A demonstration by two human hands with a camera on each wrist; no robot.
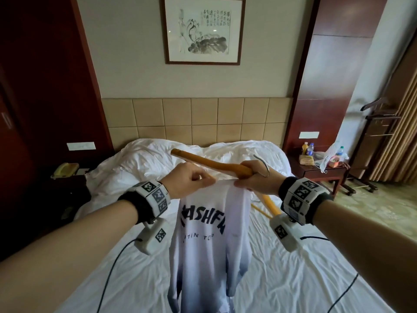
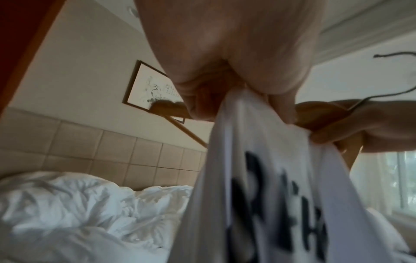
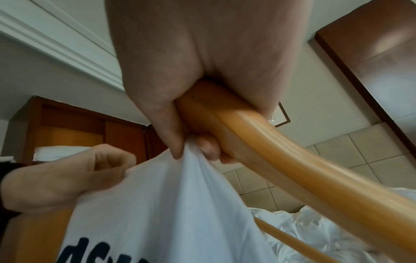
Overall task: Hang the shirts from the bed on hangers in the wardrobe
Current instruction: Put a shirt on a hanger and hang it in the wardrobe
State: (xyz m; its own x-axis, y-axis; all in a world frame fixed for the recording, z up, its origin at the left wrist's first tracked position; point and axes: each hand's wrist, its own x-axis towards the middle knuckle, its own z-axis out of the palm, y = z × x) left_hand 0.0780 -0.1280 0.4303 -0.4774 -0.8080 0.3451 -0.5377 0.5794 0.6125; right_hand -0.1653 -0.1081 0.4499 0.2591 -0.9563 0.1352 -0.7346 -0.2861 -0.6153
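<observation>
A white T-shirt (image 1: 209, 236) with dark blue lettering hangs above the bed, held up by its top edge. My left hand (image 1: 191, 180) pinches the shirt's top edge on the left. My right hand (image 1: 252, 178) grips the middle of a yellow-brown wooden hanger (image 1: 209, 162) and also pinches the shirt's top edge with thumb and finger. The hanger lies above and behind the shirt, outside it, its metal hook (image 1: 262, 164) curving over my right hand. In the wrist views the shirt (image 2: 265, 160) (image 3: 162, 204) bunches under the fingertips, and the hanger (image 3: 281, 151) runs out of my right fist.
The bed (image 1: 282, 267) with a white sheet lies below, a crumpled duvet (image 1: 144, 163) at its head. A nightstand (image 1: 320, 170) with bottles stands at the right, a clothes valet (image 1: 379, 123) beyond it. A dark wooden wardrobe (image 1: 33, 91) is at the left. Sensor cables trail over the sheet.
</observation>
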